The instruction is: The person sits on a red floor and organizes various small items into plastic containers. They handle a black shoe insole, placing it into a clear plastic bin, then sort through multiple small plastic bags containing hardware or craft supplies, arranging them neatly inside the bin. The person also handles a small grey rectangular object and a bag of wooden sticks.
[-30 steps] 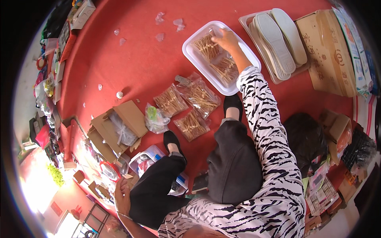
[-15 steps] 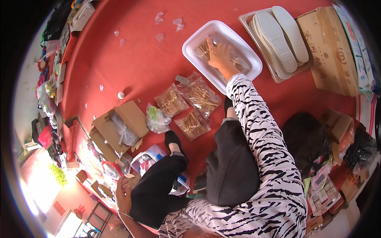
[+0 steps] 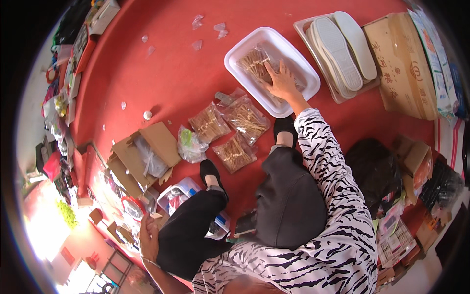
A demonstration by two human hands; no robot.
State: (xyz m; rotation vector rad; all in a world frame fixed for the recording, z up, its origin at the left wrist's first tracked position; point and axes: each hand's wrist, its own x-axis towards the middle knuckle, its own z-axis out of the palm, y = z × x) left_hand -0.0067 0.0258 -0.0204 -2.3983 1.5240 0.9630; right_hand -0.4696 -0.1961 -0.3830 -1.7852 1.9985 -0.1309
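My right hand [image 3: 285,84] is open over the white basin [image 3: 235,81], its fingers spread and pointing down at the contents. Inside lie clear bags of thin brown sticks [image 3: 254,63], one close beside my fingertips. Whether the fingers touch a bag is hard to tell. My left hand [image 3: 148,236] rests against the outside of my left knee with its fingers curled in, and no object shows in it. Between my feet and the basin, several more bags of brown sticks [image 3: 208,122] lie flat on the red floor [image 3: 181,73].
Pale shoe soles [image 3: 338,54] fill a clear tray right of the basin, beside a flattened cardboard box [image 3: 401,63]. An opened carton [image 3: 154,152], a bag with something green [image 3: 191,146] and a plastic bin [image 3: 183,188] stand left. A black bag [image 3: 372,166] lies right.
My right hand has drawn back from the basin's far left toward its near right, and its fingers have spread. The bag of sticks there is now uncovered. My left hand stays by the knee.
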